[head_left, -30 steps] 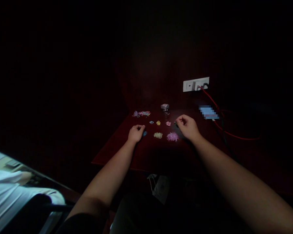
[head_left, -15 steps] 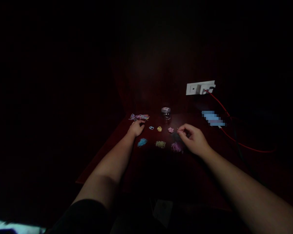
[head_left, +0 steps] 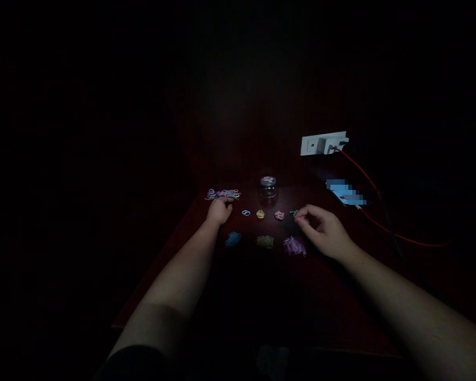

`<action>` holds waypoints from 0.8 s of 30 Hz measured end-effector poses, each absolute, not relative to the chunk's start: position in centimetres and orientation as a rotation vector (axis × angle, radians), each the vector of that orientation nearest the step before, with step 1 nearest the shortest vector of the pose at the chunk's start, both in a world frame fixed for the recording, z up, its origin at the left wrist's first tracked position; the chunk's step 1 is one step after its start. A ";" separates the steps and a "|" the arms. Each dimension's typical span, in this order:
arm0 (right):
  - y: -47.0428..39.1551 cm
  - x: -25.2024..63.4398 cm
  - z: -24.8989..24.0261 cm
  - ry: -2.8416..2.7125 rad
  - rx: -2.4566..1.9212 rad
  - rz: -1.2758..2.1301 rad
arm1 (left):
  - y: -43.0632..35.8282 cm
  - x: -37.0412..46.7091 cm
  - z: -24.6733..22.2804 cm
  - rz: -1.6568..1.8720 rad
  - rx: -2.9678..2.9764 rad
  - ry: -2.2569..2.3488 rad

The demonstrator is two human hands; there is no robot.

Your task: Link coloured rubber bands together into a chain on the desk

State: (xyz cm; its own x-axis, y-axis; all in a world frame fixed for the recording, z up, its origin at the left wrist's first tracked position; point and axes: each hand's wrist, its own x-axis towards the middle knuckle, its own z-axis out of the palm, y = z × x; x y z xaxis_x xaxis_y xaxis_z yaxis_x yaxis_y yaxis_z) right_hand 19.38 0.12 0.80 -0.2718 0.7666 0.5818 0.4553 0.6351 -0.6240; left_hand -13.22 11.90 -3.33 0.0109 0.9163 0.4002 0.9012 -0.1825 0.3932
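Observation:
My left hand (head_left: 219, 211) lies on the table with its fingers stretched toward a mixed pile of coloured rubber bands (head_left: 222, 194), touching its near edge. My right hand (head_left: 321, 227) is closed in a pinch beside a few green rubber bands (head_left: 293, 212); what its fingertips hold, if anything, is too small to make out. Between the hands lie small groups of light blue bands (head_left: 246, 212), yellow bands (head_left: 260, 214) and pink bands (head_left: 278, 215). Closer to me are larger heaps of blue bands (head_left: 233, 239), dull yellow bands (head_left: 265, 242) and purple bands (head_left: 295, 245).
A clear lidded jar (head_left: 267, 188) stands at the back of the dark red table (head_left: 246, 296). Right of it lies a phone (head_left: 345, 192) on a red cable (head_left: 404, 241), which runs to a plug in the white wall socket (head_left: 323, 144). The surroundings are very dark.
My right hand has drawn slightly right, and green bands now show at its fingertips. My left hand has barely moved. The view has shifted a little.

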 end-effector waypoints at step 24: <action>0.1 18.5 0.4 -1.799 -0.840 0.531 | 0.0 2.1 -0.5 1.567 1.940 1.092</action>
State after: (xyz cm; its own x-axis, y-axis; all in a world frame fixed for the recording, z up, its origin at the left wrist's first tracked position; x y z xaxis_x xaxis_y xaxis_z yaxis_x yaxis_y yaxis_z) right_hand 18.45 0.11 0.44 -0.2213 0.7531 0.6195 0.2959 0.6572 -0.6932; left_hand 2.07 -0.04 -0.54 0.0585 0.7813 0.6214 0.3124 -0.6055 0.7320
